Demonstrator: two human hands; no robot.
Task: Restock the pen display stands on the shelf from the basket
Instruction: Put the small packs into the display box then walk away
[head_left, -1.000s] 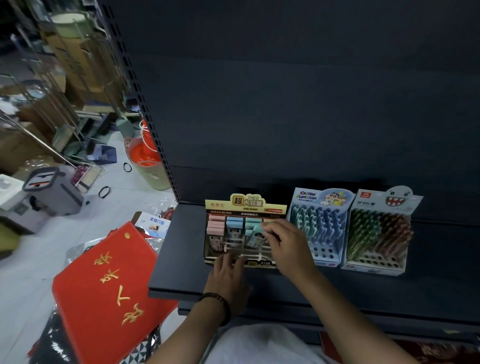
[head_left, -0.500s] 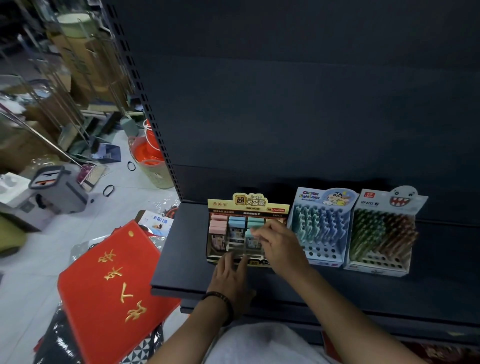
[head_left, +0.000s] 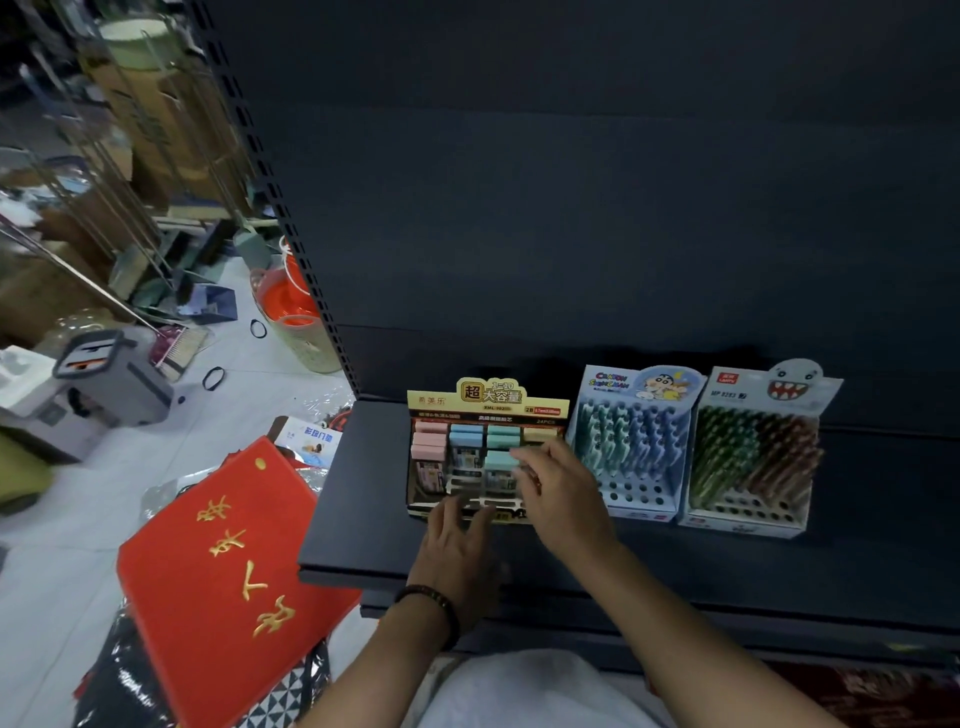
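Teal pack (head_left: 500, 460) lies just left of your right hand (head_left: 563, 499).
Curled fingers (head_left: 524, 457) touch it, grasp unclear; your left hand (head_left: 457, 545) lies flat on the front rim of the display box (head_left: 488, 400).

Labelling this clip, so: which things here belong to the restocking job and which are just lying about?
Job: yellow-topped cardboard display box; blue cartoon pen stand; white shark-mouth pen stand; dark metal shelf; left hand; right hand.
Lying about: red mat with gold characters; grey plastic bucket.
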